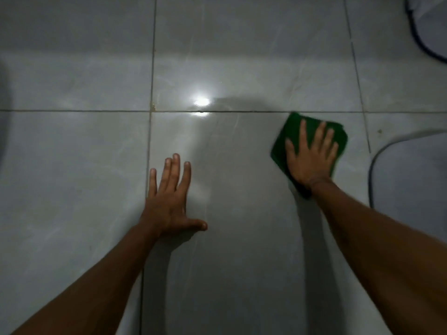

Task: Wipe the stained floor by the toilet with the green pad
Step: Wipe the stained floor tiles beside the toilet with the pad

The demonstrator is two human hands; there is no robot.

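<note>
A green pad (291, 128) lies flat on the grey tiled floor (72, 165), right of centre, just below a grout line. My right hand (310, 158) presses flat on top of it with fingers spread, covering most of the pad; its edges look blurred. My left hand (169, 199) rests palm-down on the bare tile to the left, fingers apart, holding nothing. A small brownish stain (152, 108) marks the grout crossing above my left hand, and a small dark speck (379, 131) sits on the tile right of the pad.
A pale rounded base (411, 180), likely the toilet, stands at the right edge close to the pad. Another white rounded object with a dark rim (425, 27) fills the top right corner. A lamp glare (202, 102) shines on the glossy tiles.
</note>
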